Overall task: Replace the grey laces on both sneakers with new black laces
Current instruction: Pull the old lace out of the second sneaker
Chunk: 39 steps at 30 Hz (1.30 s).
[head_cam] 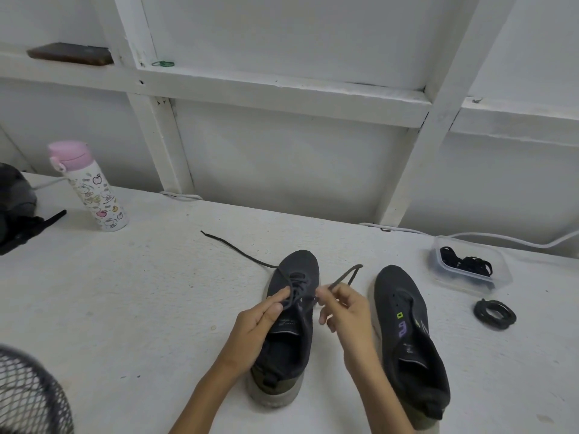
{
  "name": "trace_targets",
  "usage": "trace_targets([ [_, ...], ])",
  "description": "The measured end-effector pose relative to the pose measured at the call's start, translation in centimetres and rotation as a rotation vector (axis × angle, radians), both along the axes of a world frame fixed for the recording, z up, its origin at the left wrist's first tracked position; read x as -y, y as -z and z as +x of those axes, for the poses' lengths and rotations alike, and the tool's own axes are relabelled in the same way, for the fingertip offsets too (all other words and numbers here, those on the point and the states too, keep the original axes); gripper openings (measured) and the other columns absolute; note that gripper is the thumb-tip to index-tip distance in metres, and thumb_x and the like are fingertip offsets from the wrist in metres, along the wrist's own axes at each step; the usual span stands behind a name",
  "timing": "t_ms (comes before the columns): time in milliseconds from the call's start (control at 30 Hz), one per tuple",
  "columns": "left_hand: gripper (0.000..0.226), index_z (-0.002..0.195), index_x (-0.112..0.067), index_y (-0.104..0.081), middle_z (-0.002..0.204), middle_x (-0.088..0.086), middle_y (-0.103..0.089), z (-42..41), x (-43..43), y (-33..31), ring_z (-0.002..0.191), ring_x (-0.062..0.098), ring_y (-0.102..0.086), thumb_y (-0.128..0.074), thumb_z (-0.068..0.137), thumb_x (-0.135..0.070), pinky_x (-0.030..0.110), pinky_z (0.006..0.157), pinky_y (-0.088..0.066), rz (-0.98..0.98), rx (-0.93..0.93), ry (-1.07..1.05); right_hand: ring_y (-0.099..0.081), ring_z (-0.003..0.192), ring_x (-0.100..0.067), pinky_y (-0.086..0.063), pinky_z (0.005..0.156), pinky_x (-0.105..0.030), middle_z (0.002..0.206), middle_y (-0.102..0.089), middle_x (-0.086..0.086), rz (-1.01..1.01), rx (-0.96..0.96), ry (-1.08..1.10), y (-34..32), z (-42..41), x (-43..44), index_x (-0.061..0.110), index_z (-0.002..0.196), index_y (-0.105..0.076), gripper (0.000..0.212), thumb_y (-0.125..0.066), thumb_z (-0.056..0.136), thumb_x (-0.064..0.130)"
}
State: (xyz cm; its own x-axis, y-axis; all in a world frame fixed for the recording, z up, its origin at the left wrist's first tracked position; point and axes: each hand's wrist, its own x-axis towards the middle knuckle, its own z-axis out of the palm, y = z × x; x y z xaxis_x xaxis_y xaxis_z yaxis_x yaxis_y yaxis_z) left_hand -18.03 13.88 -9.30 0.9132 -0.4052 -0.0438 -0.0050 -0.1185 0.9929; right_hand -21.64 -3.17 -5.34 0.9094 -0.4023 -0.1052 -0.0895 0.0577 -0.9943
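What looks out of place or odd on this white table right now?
Nothing is spilled or damaged. The dark grey sneaker nearer the clear plastic container shows bare eyelets. The other sneaker's grey lace trails loose across the table, pinched by the left hand and right hand. One coiled black lace lies outside the container.

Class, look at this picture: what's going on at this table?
A person is working on the laced sneaker: the left hand and right hand each pinch its grey lace, one end trailing across the table. The other sneaker shows no lace. Black laces sit in a clear tub, with a coiled lace beside it.
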Motion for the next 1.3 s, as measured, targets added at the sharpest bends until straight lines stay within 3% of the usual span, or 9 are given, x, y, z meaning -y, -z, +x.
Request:
trace_targets([
  [167, 0.043, 0.133, -0.023, -0.057, 0.131, -0.020, -0.060, -0.1, 0.0, -0.2, 0.127, -0.002, -0.050, -0.050, 0.092, -0.035, 0.016, 0.106, -0.039, -0.008, 0.002, -0.006, -0.052, 0.047, -0.013, -0.034, 0.045, -0.024, 0.064, -0.064, -0.001, 0.000, -0.011, 0.108, 0.0, 0.5, 1.6, -0.002, 0.086, -0.057, 0.028, -0.059, 0.097, 0.024],
  [400, 0.029, 0.108, -0.020, -0.073, 0.114, -0.013, -0.071, -0.2, -1.1, -0.8, 0.114, 0.003, -0.062, -0.049, 0.094, -0.027, 0.013, 0.093, -0.047, -0.008, 0.078, -0.112, -0.047, 0.046, -0.009, -0.041, 0.053, -0.025, 0.051, -0.059, 0.001, -0.291, -0.148, -0.098, 2.1, -1.2, 0.1, 0.013, 0.053, -0.056, 0.047, -0.068, 0.087, 0.043],
  [500, 0.017, 0.100, -0.016, -0.076, 0.104, -0.007, -0.074, 0.5, -2.1, -1.2, 0.107, 0.006, -0.065, -0.062, 0.092, -0.013, 0.017, 0.090, -0.051, 0.051, 0.068, -0.064, -0.062, 0.081, -0.001, -0.047, 0.071, -0.018, 0.087, -0.069, 0.013, -0.278, -0.026, -0.064, 2.7, -1.7, -1.7, 0.027, 0.084, -0.071, 0.013, -0.068, 0.088, 0.038],
  [533, 0.015, 0.097, -0.016, -0.077, 0.102, -0.007, -0.075, 0.8, -2.3, -1.5, 0.105, 0.006, -0.066, -0.065, 0.090, -0.012, 0.016, 0.087, -0.051, 0.082, 0.061, -0.041, -0.060, 0.097, 0.002, -0.047, 0.079, -0.016, 0.101, -0.065, 0.018, -0.278, -0.013, -0.057, 2.7, -1.7, -2.3, 0.032, 0.098, -0.070, 0.013, -0.067, 0.088, 0.040],
  [633, 0.006, 0.089, -0.017, -0.077, 0.095, -0.006, -0.075, 1.6, -2.4, -2.5, 0.097, 0.006, -0.068, -0.072, 0.085, -0.015, 0.020, 0.083, -0.053, 0.166, 0.041, 0.002, -0.040, 0.125, 0.012, -0.035, 0.100, -0.009, 0.133, -0.045, 0.024, -0.227, -0.039, -0.082, 2.7, -1.6, -3.7, 0.032, 0.131, -0.054, 0.050, -0.057, 0.085, 0.051],
  [700, 0.003, 0.084, -0.019, -0.077, 0.090, -0.006, -0.075, 2.1, -2.4, -2.9, 0.092, 0.006, -0.068, -0.074, 0.084, -0.018, 0.024, 0.084, -0.054, 0.229, 0.053, 0.042, -0.025, 0.135, 0.015, -0.022, 0.103, -0.002, 0.149, -0.028, 0.026, -0.188, -0.056, -0.115, 2.7, -1.4, -4.6, 0.030, 0.145, -0.040, 0.066, -0.050, 0.084, 0.054],
  [833, 0.005, 0.079, -0.025, -0.075, 0.085, -0.010, -0.073, 2.8, -2.1, -3.0, 0.088, 0.005, -0.066, -0.074, 0.084, -0.025, 0.027, 0.084, -0.053, 0.336, 0.104, 0.095, -0.011, 0.123, 0.036, -0.016, 0.096, 0.008, 0.153, -0.011, 0.033, -0.109, -0.060, -0.130, 3.3, -1.4, -5.3, 0.035, 0.150, -0.028, 0.070, -0.046, 0.085, 0.055],
  [1100, 0.024, 0.079, -0.033, -0.068, 0.086, -0.015, -0.070, 3.4, -1.8, -3.8, 0.086, 0.004, -0.066, -0.059, 0.073, -0.054, 0.027, 0.079, -0.055, 0.457, 0.201, 0.176, -0.014, 0.121, 0.037, -0.020, 0.094, 0.009, 0.153, -0.013, 0.033, -0.035, -0.042, -0.122, 3.8, -1.2, -5.2, 0.031, 0.151, -0.029, 0.070, -0.050, 0.087, 0.050],
  [1300, 0.008, 0.093, -0.031, -0.051, 0.081, -0.014, -0.065, 3.8, 0.0, -3.2, 0.067, 0.002, -0.060, -0.049, 0.098, -0.037, 0.014, 0.063, -0.040, 0.682, 0.455, 0.039, -0.011, 0.128, 0.032, -0.018, 0.099, 0.006, 0.152, -0.012, 0.035, -0.049, -0.029, -0.135, 4.1, -1.2, -5.3, 0.034, 0.151, -0.027, 0.067, -0.050, 0.090, 0.049],
])
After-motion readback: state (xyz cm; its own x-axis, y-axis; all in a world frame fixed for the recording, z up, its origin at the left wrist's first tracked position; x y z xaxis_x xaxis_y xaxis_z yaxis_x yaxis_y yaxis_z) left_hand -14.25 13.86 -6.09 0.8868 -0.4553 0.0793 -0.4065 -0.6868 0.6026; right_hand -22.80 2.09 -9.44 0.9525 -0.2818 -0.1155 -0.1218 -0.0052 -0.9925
